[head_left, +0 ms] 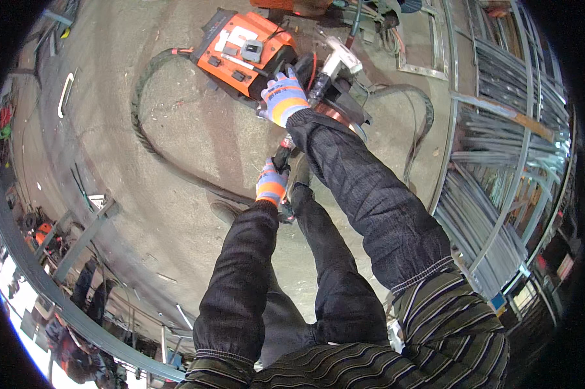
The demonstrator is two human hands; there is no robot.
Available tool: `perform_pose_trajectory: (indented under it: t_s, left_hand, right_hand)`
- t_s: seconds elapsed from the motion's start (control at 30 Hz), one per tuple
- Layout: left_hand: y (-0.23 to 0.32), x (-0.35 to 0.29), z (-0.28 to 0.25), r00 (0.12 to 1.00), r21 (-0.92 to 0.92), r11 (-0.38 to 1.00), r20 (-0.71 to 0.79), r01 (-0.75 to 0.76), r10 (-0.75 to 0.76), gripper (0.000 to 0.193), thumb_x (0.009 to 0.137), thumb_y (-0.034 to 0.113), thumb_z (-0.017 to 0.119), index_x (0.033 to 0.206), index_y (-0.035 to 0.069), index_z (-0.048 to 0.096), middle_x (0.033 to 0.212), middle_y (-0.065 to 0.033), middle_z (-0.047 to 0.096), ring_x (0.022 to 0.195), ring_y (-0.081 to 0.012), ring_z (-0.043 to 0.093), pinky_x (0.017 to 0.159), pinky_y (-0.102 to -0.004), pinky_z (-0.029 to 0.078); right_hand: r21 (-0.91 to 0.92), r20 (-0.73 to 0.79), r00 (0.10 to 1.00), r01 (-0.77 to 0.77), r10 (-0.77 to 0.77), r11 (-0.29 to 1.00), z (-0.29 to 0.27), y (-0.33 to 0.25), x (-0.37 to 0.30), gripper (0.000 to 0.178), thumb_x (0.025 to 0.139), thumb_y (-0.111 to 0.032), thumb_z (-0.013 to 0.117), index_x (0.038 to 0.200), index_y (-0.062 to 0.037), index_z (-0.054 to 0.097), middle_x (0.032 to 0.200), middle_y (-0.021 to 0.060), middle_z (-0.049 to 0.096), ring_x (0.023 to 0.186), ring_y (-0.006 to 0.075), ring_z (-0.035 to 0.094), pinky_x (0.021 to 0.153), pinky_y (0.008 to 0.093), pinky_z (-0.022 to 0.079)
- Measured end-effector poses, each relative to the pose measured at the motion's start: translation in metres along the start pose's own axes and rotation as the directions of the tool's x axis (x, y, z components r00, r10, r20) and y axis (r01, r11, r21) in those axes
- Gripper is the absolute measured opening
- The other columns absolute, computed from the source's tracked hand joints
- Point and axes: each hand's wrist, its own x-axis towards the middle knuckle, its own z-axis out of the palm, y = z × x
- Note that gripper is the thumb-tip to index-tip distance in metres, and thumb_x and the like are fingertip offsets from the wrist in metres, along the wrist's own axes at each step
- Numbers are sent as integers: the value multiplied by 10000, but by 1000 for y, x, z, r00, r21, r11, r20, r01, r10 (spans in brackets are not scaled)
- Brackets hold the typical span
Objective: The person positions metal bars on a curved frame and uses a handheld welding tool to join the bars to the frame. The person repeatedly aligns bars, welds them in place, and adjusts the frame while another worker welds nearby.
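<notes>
My left hand, in a grey glove with orange bands, is closed round a black torch-like handle with a red and silver end. It is held low, just above my shoes. My right hand, gloved the same way, reaches forward to the near face of an orange and black box-shaped machine. Its fingers are stretched and apart, close to the machine's dark front edge; whether they touch a control there is too small to tell. A grey device and a white stick-like piece lie on the machine's top.
A thick dark hose loops from the machine across the concrete floor toward my feet. Right of the machine stand a white and black tool and a copper-coloured spool. Metal racks hold bundled steel bars at the right.
</notes>
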Motion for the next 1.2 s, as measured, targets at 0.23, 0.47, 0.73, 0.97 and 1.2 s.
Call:
perform_pose_trajectory:
  t_s: [0.23,0.47,0.73,0.97,1.2]
  left_hand:
    - [2,-11,-17,999,148,989,-44,-22,29,509,904,397,691,1259,59,550,1114,-261,708,1091,-438,671,931,-521,522]
    - [0,-43,37,1000,66,998,-4,9,-9,495,896,389,728,1239,73,566,1163,-235,706,1105,-431,673,946,-519,527]
    - [-21,-88,132,996,46,999,-90,24,-19,665,920,449,667,1433,74,472,1172,-205,691,1076,-407,691,916,-523,544]
    - [-38,-155,227,954,29,999,-297,-35,42,456,896,410,711,1195,96,574,1057,-187,708,1012,-400,689,856,-516,535]
    - [-72,-194,295,977,160,987,-212,35,0,440,894,382,716,1210,113,571,1146,-145,677,1094,-341,674,876,-494,527]
  right_hand:
    - [-34,-144,987,61,-65,998,22,5,-17,452,867,-579,655,1076,-198,778,1215,83,710,1267,307,578,1196,588,224]
    - [-74,-97,990,96,-103,993,46,-4,-50,454,865,-546,675,1139,-197,766,1290,61,679,1316,285,527,1178,569,275]
    - [-202,-153,962,193,-225,960,94,-14,-107,513,822,-582,699,1168,-208,756,1263,57,684,1263,306,559,1131,500,356]
    - [-228,-11,940,330,-342,916,143,-9,-178,498,863,-596,675,1170,-212,750,1266,49,677,1282,288,554,1186,552,293]
    - [-348,18,884,443,-467,826,203,8,-268,444,883,-570,660,1114,-203,756,1208,38,688,1269,262,565,1232,528,227]
